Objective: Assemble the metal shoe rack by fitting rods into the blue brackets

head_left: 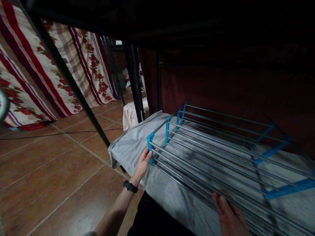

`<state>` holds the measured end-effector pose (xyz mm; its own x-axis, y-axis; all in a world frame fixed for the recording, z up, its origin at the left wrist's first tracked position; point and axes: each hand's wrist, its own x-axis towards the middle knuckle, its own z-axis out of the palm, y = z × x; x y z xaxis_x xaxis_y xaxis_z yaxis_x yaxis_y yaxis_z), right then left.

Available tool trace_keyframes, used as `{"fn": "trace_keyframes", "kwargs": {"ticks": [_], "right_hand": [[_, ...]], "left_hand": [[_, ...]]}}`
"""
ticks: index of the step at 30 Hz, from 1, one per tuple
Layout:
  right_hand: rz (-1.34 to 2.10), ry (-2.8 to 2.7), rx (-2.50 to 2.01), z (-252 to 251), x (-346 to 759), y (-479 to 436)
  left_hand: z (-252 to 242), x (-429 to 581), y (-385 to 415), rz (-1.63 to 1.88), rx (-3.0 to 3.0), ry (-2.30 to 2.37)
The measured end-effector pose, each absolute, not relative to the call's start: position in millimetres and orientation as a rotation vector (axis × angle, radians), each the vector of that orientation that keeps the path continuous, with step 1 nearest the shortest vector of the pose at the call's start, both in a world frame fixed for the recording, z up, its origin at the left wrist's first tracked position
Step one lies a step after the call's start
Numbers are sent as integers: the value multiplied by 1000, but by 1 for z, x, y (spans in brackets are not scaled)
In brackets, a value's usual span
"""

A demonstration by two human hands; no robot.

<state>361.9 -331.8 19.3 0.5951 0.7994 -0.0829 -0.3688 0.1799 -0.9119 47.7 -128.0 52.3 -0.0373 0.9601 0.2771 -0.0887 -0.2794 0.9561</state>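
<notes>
A rack of grey metal tubes (197, 144) with blue plastic connectors lies on a grey towel-like cloth (133, 141). At its left end, my left hand (144, 160), with a dark band on the wrist, grips a blue connector (150, 141) between thumb and fingers. Lower right, my right hand (230, 209) has its fingers curled round a front tube of the rack. The rack's far right end fades into shadow, and its right front corner runs out of the frame.
Black metal posts (69, 85) frame the low space, with a dark surface overhead. A dark red cloth (221, 85) hangs behind. Leftward are a striped floral curtain (81, 68), brown floor tiles (64, 170) and a thin black cable (73, 132). A pale cloth (130, 114) hangs beyond.
</notes>
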Motion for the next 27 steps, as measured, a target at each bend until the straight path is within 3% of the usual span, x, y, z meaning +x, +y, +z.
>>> {"fn": "trace_keyframes", "kwargs": {"ticks": [27], "right_hand": [[927,-363,-1029,31,334,-322]], "left_hand": [[51,55,-129,1471,1199,887]]}}
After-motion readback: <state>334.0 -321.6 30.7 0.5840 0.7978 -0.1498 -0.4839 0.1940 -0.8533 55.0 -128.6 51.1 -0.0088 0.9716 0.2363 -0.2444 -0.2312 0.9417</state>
